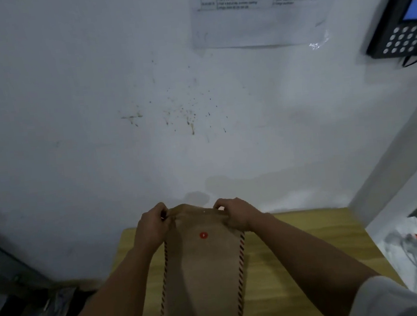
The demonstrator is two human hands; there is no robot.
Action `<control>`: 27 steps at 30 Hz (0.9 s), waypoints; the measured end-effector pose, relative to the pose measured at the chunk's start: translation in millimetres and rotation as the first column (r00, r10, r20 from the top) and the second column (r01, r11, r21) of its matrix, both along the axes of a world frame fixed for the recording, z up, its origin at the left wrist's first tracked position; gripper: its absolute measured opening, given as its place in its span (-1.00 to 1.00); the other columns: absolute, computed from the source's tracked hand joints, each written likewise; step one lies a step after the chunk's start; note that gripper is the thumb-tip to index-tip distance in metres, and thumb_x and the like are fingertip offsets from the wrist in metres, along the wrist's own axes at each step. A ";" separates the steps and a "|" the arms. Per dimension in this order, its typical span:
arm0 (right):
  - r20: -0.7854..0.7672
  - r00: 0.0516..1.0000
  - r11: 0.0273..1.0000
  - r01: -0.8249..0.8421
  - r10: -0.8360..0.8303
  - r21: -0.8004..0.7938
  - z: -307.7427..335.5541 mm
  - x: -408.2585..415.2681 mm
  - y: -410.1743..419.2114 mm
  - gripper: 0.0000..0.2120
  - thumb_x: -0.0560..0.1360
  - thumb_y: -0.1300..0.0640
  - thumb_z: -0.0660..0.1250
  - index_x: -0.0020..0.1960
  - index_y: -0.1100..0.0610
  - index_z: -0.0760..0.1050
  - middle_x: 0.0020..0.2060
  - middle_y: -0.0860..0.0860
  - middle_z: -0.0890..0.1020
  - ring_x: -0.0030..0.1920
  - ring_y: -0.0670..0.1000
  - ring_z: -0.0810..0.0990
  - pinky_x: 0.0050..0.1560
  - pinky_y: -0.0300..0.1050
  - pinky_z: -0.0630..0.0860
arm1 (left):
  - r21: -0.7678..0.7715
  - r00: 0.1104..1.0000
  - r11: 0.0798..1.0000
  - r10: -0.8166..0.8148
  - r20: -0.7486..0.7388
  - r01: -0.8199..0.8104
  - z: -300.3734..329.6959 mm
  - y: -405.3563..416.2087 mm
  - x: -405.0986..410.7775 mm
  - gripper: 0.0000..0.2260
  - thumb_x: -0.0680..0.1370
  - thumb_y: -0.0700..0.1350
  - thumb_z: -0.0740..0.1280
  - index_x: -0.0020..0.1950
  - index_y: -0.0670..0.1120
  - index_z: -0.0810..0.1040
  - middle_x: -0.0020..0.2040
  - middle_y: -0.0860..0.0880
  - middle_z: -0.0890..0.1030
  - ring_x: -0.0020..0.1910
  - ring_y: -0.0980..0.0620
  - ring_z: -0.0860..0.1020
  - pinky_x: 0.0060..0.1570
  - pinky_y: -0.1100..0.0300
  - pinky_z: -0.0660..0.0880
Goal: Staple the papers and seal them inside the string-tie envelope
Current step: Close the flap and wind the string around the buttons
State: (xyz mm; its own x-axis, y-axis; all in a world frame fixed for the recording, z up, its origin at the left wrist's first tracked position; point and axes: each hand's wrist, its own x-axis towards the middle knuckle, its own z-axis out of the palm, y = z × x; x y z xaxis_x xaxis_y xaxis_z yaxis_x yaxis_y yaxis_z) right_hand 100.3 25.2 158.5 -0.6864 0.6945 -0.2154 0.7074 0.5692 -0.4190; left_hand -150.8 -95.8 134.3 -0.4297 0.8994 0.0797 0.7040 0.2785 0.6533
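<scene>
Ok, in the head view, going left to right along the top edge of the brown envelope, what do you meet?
Left hand gripping the top corner → brown paper envelope with striped border and its red round button → right hand gripping the other corner.

from here i can't see whether any papers sit inside the envelope (204, 274), its top corners are hidden under my left hand (151, 227) and right hand (236, 214), the print on the wall sheet (256, 8) is too blurred to read, and the keypad device (401, 24) is cut by the right edge.
</scene>
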 end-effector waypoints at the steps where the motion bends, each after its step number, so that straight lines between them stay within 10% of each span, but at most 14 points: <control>1: -0.034 0.998 0.999 0.048 -0.048 0.019 -4.6 1.7 -4.0 -0.72 0.51 0.15 0.35 0.19 -0.06 0.47 0.06 0.03 0.68 0.00 0.10 0.61 0.01 0.04 0.58 | 0.002 1.000 1.000 -0.020 0.020 0.020 -3.4 -3.2 -6.5 -0.82 0.56 -0.15 0.40 -0.20 -0.05 0.46 -0.30 -0.05 0.61 -0.28 -0.09 0.59 -0.29 -0.01 0.52; 9: -0.012 0.992 0.986 0.129 -0.129 0.109 -35.4 -15.8 -26.5 -0.75 0.39 0.28 0.30 -0.13 -0.07 0.40 -0.14 -0.06 0.60 -0.13 0.05 0.54 -0.12 0.06 0.56 | -0.080 0.972 0.969 -0.235 -0.024 0.232 -36.1 -23.2 -50.8 -0.72 0.46 -0.36 0.36 -0.17 0.02 0.42 -0.23 -0.01 0.60 -0.22 -0.05 0.57 -0.24 0.04 0.51; 20: 0.253 0.966 0.992 -0.083 0.055 0.099 -206.4 -49.7 -12.5 -0.62 0.46 -0.11 0.23 0.24 -0.12 0.55 0.36 0.03 0.48 0.31 0.16 0.46 0.21 0.13 0.40 | -0.389 0.793 0.830 -0.526 -0.307 0.400 -216.1 16.8 -91.5 -0.75 0.38 0.00 0.29 0.01 0.00 0.61 0.05 -0.04 0.59 0.04 -0.19 0.57 -0.16 0.00 0.56; 27: 0.061 0.985 0.962 0.146 -0.164 0.230 -253.9 -64.1 -6.9 -0.46 0.49 -0.12 0.35 0.42 0.00 0.39 0.35 0.07 0.46 0.33 0.17 0.42 0.21 0.13 0.36 | -0.197 0.791 0.893 -0.449 -0.416 0.404 -244.4 28.9 -76.0 -0.65 0.52 -0.01 0.33 0.29 -0.06 0.52 0.14 -0.05 0.60 0.13 -0.17 0.53 0.05 -0.03 0.41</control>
State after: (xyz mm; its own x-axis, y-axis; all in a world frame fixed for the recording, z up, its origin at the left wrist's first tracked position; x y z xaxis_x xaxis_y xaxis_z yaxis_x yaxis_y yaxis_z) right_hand 36.2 18.3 -95.3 -0.5541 0.8274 -0.0914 0.8197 0.5232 -0.2330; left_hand -226.8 -66.9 -110.1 0.0602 0.9955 0.0726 0.9697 -0.0756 0.2322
